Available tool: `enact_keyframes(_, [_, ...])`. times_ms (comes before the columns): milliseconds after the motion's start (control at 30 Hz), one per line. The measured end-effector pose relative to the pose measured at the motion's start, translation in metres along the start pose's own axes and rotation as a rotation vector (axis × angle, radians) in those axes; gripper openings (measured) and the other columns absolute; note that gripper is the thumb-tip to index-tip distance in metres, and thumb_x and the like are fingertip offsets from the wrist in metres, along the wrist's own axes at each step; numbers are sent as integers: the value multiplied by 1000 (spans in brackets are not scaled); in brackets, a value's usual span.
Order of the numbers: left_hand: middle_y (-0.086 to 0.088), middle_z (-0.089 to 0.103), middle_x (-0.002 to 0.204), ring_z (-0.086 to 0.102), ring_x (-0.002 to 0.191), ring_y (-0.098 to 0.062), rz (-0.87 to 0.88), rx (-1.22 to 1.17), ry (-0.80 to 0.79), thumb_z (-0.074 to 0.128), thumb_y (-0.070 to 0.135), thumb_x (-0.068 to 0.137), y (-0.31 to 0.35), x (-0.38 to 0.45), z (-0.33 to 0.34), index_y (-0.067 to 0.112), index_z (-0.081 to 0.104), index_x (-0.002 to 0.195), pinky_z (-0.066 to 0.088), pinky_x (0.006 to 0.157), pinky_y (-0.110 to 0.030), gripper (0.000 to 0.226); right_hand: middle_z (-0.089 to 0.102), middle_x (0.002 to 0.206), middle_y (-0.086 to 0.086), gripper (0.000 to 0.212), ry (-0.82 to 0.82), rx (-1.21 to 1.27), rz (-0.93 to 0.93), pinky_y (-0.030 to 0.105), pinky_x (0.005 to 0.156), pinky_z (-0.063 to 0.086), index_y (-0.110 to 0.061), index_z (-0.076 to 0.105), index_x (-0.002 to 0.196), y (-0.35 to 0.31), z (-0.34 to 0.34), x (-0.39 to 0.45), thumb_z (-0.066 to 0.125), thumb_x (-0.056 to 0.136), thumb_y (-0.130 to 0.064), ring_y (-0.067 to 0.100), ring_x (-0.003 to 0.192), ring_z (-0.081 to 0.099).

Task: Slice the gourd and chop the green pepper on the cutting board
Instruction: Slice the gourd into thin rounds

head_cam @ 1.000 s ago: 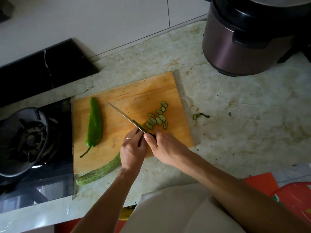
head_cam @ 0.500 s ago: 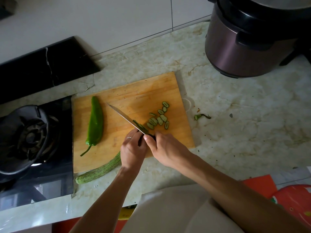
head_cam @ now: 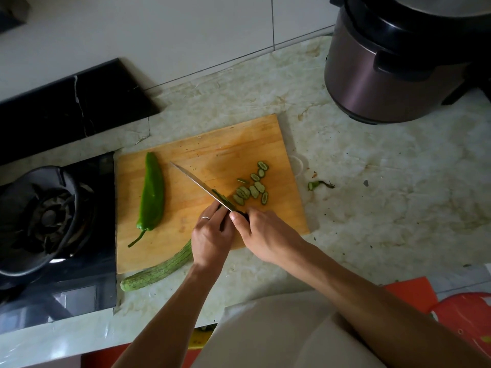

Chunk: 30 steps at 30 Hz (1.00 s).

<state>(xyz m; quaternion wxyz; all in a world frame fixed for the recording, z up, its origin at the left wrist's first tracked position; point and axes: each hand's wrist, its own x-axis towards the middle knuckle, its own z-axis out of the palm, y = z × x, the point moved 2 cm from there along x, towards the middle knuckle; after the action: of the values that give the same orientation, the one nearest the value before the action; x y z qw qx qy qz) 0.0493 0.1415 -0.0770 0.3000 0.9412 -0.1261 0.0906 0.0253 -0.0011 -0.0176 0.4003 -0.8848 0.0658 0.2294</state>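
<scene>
gourd: long, ridged, pale green, held by left hand
knife: slim steel blade, right hand gripping handle
board: wooden, rectangular

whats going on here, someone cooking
A person is slicing a gourd on a wooden cutting board. The left hand holds the gourd down while the right hand grips a knife at its cut end. A small pile of slices lies on the board beside the blade. The green pepper lies whole on the board's left side, not yet chopped.
</scene>
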Motion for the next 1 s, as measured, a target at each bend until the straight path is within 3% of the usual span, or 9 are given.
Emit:
enact_keyframes(200, [-9,71,89,65,72,-31,5,-23,10,53,17,87,2,0,0,5,74,84,50,58,-23,24,65,94,9,43,-3,1,5,28,65,35,-18,50,96,1,2,2,29,103,-56,27,81,60])
enact_keyframes(333, [-4,73,105,70,85,-26,11,-35,5,57,15,92,-6,-1,5,5,76,92,59,64,-35,21,63,90,9,53,-17,56,36,31,65,41,-11,58,98,0,0,7,29,102,-56,24,75,57])
enact_keyframes(467, [-8,73,105,69,86,-31,1,-11,-1,53,15,92,-10,-1,7,4,76,92,59,60,-40,26,58,82,7,50,-17,54,60,29,62,40,-12,54,91,-2,5,20,31,103,-55,26,74,58])
enact_keyframes(600, [-7,73,99,70,89,-28,25,-42,-11,54,12,92,-9,-1,6,3,76,90,59,66,-40,24,63,89,13,50,-12,40,45,30,62,41,-10,58,99,-3,7,23,32,103,-53,31,84,65])
enact_keyframes(667, [-4,74,106,70,96,-24,13,-35,-13,63,8,90,-13,-1,7,6,77,96,60,73,-39,16,63,92,12,50,-41,27,36,32,66,44,-11,57,105,5,7,13,30,104,-52,31,87,64])
enact_keyframes(767, [-2,71,120,68,109,-20,-31,-29,-21,68,5,88,-18,-3,12,10,77,109,59,82,-37,23,62,88,8,56,-72,13,4,34,68,43,-11,55,102,18,6,-1,22,102,-56,30,84,62])
enact_keyframes(867, [-1,72,119,70,102,-21,-17,-25,-3,63,9,89,-13,-3,10,9,77,106,60,78,-36,22,62,91,12,48,-39,-57,-3,32,67,41,-11,57,108,15,6,0,27,106,-48,30,85,62])
enact_keyframes(1000, [-4,75,100,69,80,-27,5,-29,25,67,4,87,-7,-1,4,7,77,93,58,63,-33,12,54,77,4,42,13,-28,-11,28,62,33,-16,51,95,6,8,7,30,104,-51,28,80,62])
